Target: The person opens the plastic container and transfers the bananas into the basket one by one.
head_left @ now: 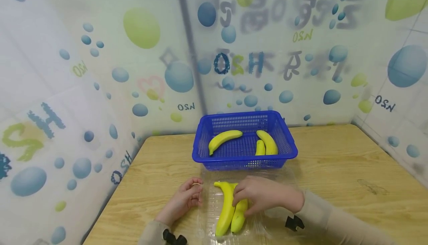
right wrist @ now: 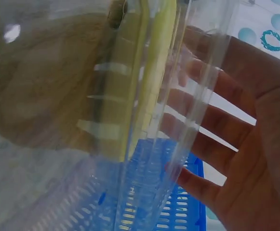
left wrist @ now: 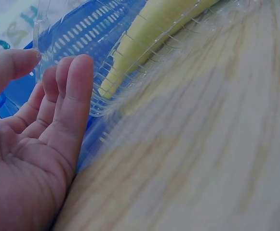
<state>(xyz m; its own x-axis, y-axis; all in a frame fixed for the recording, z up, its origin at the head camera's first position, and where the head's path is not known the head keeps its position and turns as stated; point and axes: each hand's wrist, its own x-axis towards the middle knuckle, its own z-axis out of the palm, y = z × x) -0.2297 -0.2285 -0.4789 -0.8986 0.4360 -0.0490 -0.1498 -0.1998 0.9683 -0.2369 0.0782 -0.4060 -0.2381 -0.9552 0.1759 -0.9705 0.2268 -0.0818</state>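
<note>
Right hand [head_left: 255,193] grips the right-hand banana [head_left: 238,221] in the clear container, thumb on one side, fingers curled on the other. Left hand [head_left: 187,196] released, fingers loosely bent, just beside the container's left edge; cannot tell if it touches the plastic.

Largest first: spotted curtain [head_left: 113,55] with "H2O" lettering, behind and beside the table. Wooden table [head_left: 334,152], grain visible, carries both containers.

Blue basket [head_left: 247,158]: slotted plastic, upright, near the table's far edge, about midway between the far corners. Three bananas visible inside: a curved banana [head_left: 223,139] by the basket's left wall, a thick banana [head_left: 268,143] toward its right wall, and a short-looking banana [head_left: 260,148] just left of that one, lower part hidden by the near rim.

Clear container [head_left: 208,209]: see-through ribbed plastic, in front of the basket's near edge, nearer side of table, lower end at the frame edge. More clear plastic runs under the right forearm; cannot tell if lid. Two bananas visible in it, side by side lengthwise: the gripped one, plus the left-hand banana [head_left: 226,209], nearer the container's left edge.
</note>
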